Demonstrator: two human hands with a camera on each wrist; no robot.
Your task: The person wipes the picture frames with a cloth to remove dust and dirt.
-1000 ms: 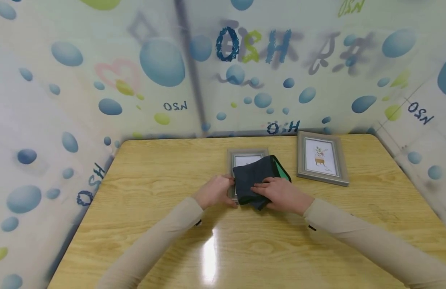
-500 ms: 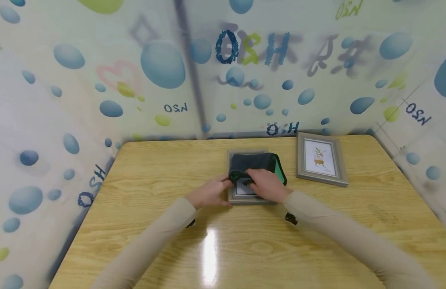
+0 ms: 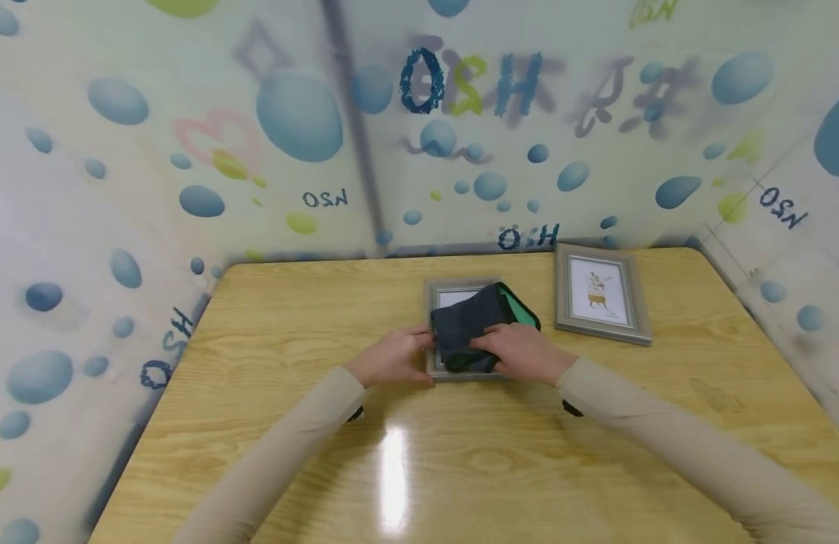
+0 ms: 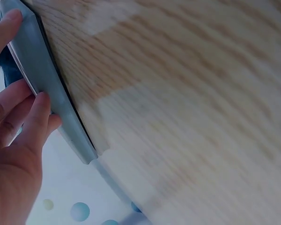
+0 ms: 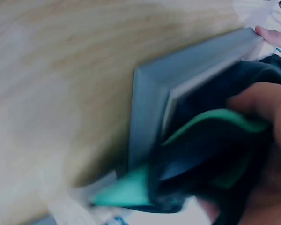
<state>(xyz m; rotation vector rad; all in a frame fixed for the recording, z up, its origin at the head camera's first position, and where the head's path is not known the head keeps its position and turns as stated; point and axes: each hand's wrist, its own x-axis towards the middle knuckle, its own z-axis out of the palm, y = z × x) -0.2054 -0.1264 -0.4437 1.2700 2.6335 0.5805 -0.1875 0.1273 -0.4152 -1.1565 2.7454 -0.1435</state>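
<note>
A dark navy cloth with a green underside and black edging lies bunched over a grey picture frame on the table. My right hand grips the cloth and presses it against the front of that frame. In the right wrist view, blurred folds of the cloth hang around my fingers, covering part of the frame. My left hand holds the left edge of the frame, its thumb near the front corner. The left wrist view shows fingertips on the frame's side.
A second grey picture frame, with a drawing of a potted plant, lies at the back right of the wooden table. Patterned walls with blue spots and lettering rise behind and beside the table.
The cloth was folded back toward the far edge half a second ago, baring the frame's lower part. My right hand has brought it nearer and rightward. My left hand stays at the frame's left edge.
</note>
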